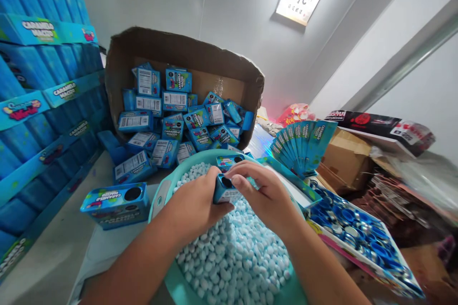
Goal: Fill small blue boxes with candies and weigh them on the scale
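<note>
A small blue box (222, 192) with a dark round hole in its top is held upright over a teal basin (163, 193) of pale blue candies (236, 257). My left hand (195, 205) is wrapped round its left side, the thumb at the top edge. My right hand (266, 193) is at the box's top right, its fingers bent and close to the hole; whether they hold anything is hidden. Just behind, another blue box (229, 162) lies at the basin's far rim. To the left a blue box (116, 204) with a round hole rests on the table.
An open cardboard carton (186, 45) with many blue boxes stands behind the basin. Stacked display trays (46, 90) rise at the left. Flat blue cartons (304, 145) fan out at the right, beside a tray of blue ring-like pieces (358, 233). Brown cardboard (348, 155) lies farther right.
</note>
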Tool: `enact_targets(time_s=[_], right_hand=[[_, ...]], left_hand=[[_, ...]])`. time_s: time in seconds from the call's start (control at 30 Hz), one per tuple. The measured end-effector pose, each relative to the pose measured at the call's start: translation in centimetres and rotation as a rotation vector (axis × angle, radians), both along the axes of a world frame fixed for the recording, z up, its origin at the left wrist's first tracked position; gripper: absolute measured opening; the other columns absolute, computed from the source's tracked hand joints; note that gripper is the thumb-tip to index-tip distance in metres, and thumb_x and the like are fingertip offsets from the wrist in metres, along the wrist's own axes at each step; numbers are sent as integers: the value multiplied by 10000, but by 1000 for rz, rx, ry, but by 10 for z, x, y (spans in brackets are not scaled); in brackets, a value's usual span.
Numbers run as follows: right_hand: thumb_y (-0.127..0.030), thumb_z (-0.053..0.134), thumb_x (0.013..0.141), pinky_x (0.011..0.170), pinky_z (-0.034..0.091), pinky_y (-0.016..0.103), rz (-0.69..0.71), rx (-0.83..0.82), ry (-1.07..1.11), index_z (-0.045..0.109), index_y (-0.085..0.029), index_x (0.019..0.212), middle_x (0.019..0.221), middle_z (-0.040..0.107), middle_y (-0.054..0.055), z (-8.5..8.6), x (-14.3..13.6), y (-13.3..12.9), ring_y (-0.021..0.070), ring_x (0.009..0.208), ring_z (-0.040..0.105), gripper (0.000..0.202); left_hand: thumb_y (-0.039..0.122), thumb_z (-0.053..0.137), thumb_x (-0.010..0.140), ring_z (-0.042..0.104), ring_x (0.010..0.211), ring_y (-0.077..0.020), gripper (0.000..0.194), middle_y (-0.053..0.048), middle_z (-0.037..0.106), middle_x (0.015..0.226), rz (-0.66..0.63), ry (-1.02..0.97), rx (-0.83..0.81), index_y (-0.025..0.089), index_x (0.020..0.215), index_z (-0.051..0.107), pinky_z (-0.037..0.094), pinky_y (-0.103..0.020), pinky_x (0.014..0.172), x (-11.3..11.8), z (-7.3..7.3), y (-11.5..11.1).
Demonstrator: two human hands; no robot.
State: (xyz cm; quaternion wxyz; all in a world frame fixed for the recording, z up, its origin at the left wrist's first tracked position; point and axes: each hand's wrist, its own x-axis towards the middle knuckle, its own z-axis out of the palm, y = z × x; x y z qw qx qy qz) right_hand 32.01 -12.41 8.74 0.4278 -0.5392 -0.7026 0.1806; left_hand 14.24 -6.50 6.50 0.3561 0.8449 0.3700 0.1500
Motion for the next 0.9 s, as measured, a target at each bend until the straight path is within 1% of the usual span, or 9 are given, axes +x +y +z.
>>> enact_targets(time_s=[0.07,0.13,0.3,0.4,0.47,0.57,0.7,0.8,0.9], right_hand=[[-333,650,976,943,500,333,-1,55,5,700,-213,1012,1080,698,54,-2,3,0,192,1063,645,135],[-334,713,928,1014,480,364,-11,28,-36,676,-225,1132,1204,660,66,-3,4,0,213,1166,605,233],[-341,752,876,930,519,361,-94,-150,-92,628,-267,1234,1231,663,40,-3,2,-2,212,1095,630,386],[-364,779,827,868,527,361,-198,-79,-97,677,-255,1135,1123,689,40,-5,3,-1,220,1002,650,343],[-388,784,795,839,523,379,-298,-34,-103,703,-236,1074,1041,700,50,-6,9,0,236,943,658,328],[-468,789,736,770,513,400,-429,4,-82,716,-211,1030,956,712,70,-9,24,0,265,862,661,397],[-540,763,712,645,464,397,-556,-74,-122,740,-225,1016,911,698,102,-17,45,2,283,792,635,438],[-542,698,733,698,473,447,-537,-122,-206,757,-245,966,997,681,138,-24,53,4,308,864,640,381],[-522,635,794,743,482,469,-498,-74,-267,733,-290,931,1060,647,146,-23,51,2,326,959,637,287]], left_hand=[[476,641,866,687,976,-324,352,-33,711,1004,12,-27,16,257,1104,502,374,-327,659,0,1,0],[462,625,876,687,955,-307,335,-33,708,996,35,-63,17,256,1117,513,383,-327,657,1,3,0],[412,623,861,676,895,-277,292,-26,697,965,87,-130,-13,261,1099,544,431,-336,650,3,6,-1],[447,634,870,644,1104,-294,398,-72,684,1172,77,-202,6,235,1196,549,509,-399,862,4,2,-1],[449,658,867,564,1267,-314,515,-117,621,1331,65,-185,70,193,1295,531,463,-453,1047,4,-2,-1],[409,703,841,554,1272,-343,538,-150,614,1331,-92,-11,173,146,1292,572,452,-494,1087,5,-5,-4],[407,590,921,631,1101,-339,333,-148,692,1114,-343,245,273,117,1060,678,464,-566,1054,9,-10,-17],[389,506,967,632,1070,-341,337,-151,690,1059,-362,274,369,109,1043,677,465,-586,1024,12,-15,-33],[288,517,941,645,958,-305,242,-139,667,978,-468,219,436,105,993,666,520,-498,883,13,-18,-46]])
